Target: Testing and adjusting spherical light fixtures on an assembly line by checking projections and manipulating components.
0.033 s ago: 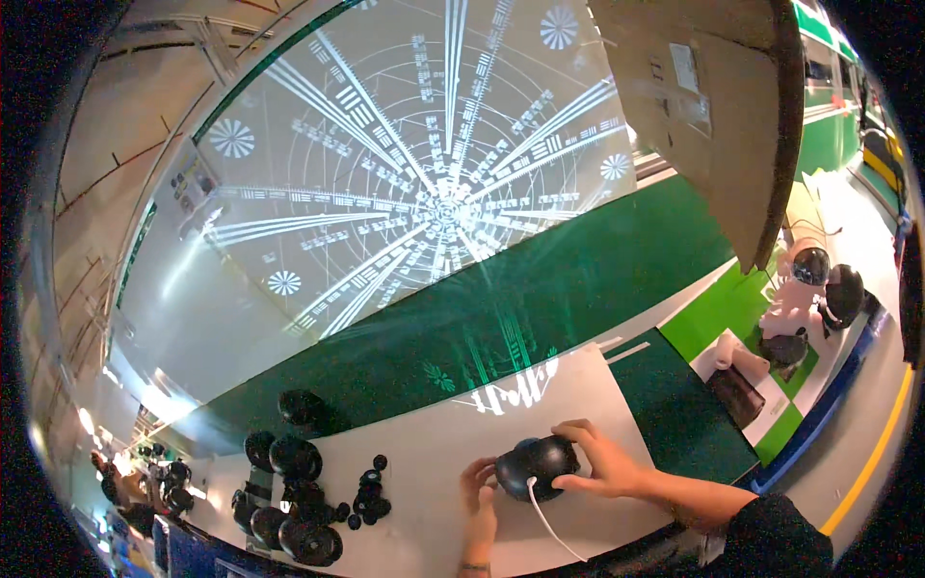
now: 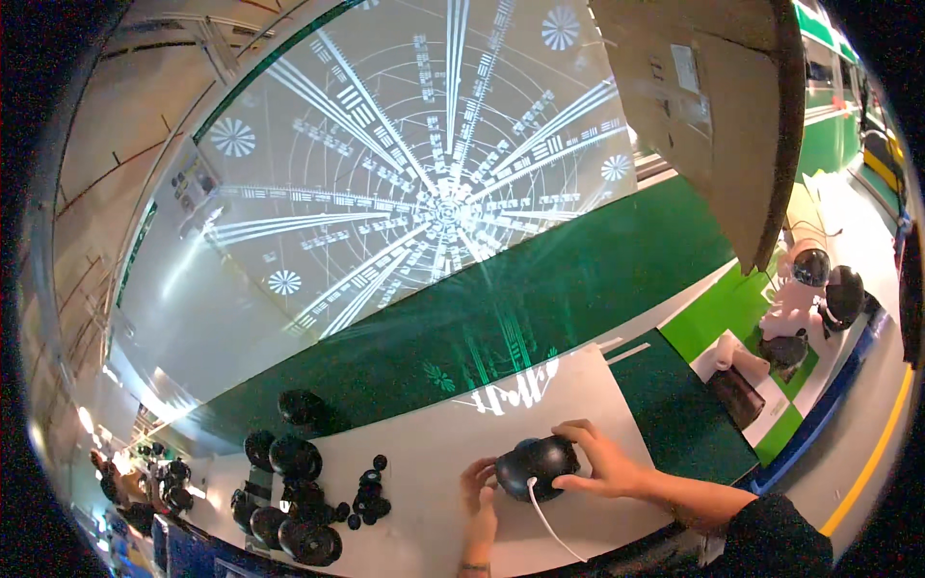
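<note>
A round, glossy black projector (image 2: 537,468) with a white cable (image 2: 551,525) sits between my hands over the white tabletop. My right hand (image 2: 605,464) grips it from the right, thumb on the near side and fingers over the far side. On its left edge, my left hand (image 2: 478,488) presses with bent fingers, some of them partly hidden. The cable runs from the near face down toward the table's front edge. A bright white test pattern (image 2: 446,212) of rings and spokes shows on the large screen (image 2: 183,318) ahead.
Several black round housings (image 2: 294,458) stand at the left, beside small black caps (image 2: 370,496). A green board (image 2: 540,289) runs behind the tabletop (image 2: 434,462). A cardboard sheet (image 2: 713,116) hangs at upper right. More black devices (image 2: 811,267) and a white-and-brown roll (image 2: 737,390) lie at right.
</note>
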### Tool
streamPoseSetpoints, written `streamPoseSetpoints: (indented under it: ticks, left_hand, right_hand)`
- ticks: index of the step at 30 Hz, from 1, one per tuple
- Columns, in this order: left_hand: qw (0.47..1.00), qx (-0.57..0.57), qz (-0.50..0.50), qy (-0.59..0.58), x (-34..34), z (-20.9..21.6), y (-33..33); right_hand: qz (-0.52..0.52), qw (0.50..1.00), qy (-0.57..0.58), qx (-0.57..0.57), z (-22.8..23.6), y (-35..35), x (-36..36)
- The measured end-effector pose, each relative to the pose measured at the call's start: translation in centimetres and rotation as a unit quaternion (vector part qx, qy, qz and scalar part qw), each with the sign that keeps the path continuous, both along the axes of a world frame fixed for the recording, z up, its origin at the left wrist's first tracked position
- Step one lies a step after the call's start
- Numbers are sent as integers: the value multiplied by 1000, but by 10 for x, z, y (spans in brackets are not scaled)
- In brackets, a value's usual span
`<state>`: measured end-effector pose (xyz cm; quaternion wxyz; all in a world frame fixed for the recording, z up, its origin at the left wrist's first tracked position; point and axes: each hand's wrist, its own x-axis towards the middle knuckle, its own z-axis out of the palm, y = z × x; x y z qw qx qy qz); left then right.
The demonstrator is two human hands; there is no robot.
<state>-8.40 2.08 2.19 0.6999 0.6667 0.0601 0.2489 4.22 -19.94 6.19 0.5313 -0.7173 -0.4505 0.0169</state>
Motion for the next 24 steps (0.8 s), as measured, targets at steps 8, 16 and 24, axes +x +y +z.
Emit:
streamPoseSetpoints:
  ticks: [8, 16, 24]
  left_hand:
    - [1000, 1, -5, 8, -1, -6, 2]
    - [1000, -5, -26, 0, 0, -8, 0]
    - [999, -29, -10, 35, -4, -23, 1]
  right_hand:
    - [-6, 1000, 21, 1, 0, 3, 0]
    - [-1, 1000, 12, 0, -1, 2, -1]
    - [-4, 1000, 26, -1, -4, 3, 2]
